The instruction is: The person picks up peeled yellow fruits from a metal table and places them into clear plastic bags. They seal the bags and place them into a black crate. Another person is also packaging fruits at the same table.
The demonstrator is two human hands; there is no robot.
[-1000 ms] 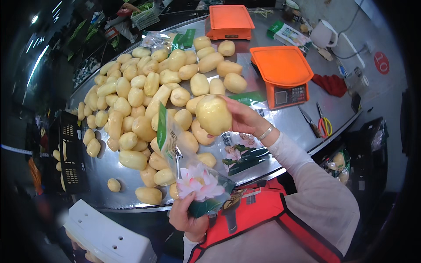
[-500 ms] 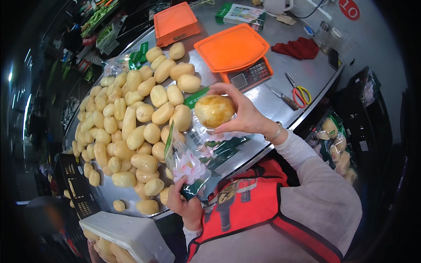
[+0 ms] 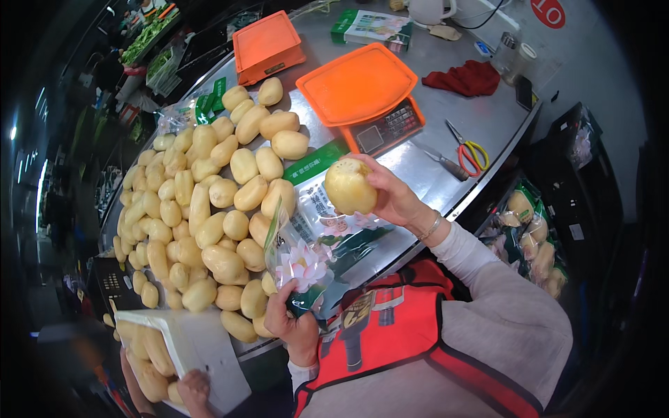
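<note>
A peeled lotus root piece (image 3: 348,187) is gripped in my right hand (image 3: 398,198), above the table, its end with small holes facing up. My left hand (image 3: 298,333) pinches the edge of a clear and green plastic bag (image 3: 303,268) printed with a pink lotus flower. The bag's upper edge stands up and it looks partly open. Flat beneath the held piece lie more printed bags (image 3: 324,212). To the left of the bag spreads a big pile of pale lotus root pieces (image 3: 198,209).
An orange scale (image 3: 359,87) and another orange-topped scale (image 3: 268,45) stand behind. Scissors (image 3: 470,153), a knife (image 3: 442,160) and a red cloth (image 3: 463,78) lie at right. A co-worker's hands hold a white foam box (image 3: 209,348) of roots at lower left.
My right hand has turned the lotus root piece so its holed end shows and moved slightly right and down. The co-worker's foam box has tilted toward the pile. My left hand keeps its pinch.
</note>
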